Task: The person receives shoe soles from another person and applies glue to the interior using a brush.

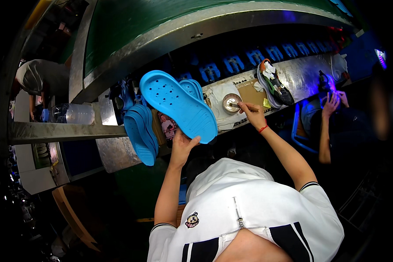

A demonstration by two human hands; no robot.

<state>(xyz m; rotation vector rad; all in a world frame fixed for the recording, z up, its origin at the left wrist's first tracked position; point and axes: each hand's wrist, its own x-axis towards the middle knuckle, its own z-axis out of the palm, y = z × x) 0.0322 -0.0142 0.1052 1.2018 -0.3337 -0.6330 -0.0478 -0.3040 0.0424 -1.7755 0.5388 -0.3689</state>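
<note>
A bright blue shoe sole [177, 105], with holes in its front part, is held by its heel end in my left hand [183, 146], thumb on top. My right hand [254, 115] pinches the handle of a small brush [234, 105]. The brush reaches into a round metal tin [225, 100], and its tip is hard to make out. Under the tin lies a white cloth [215, 94]. A stack of blue soles [137, 129] leans left of my left hand, and more blue soles [193, 87] show behind the held one.
A sneaker [275, 85] stuffed with paper stands right of the tin. Beyond the bench [299, 78] runs a row of blue holders [234, 63], under the metal edge of a green conveyor [153, 32]. A co-worker's hands [332, 102] are at the right; another person [46, 78] bends at the left.
</note>
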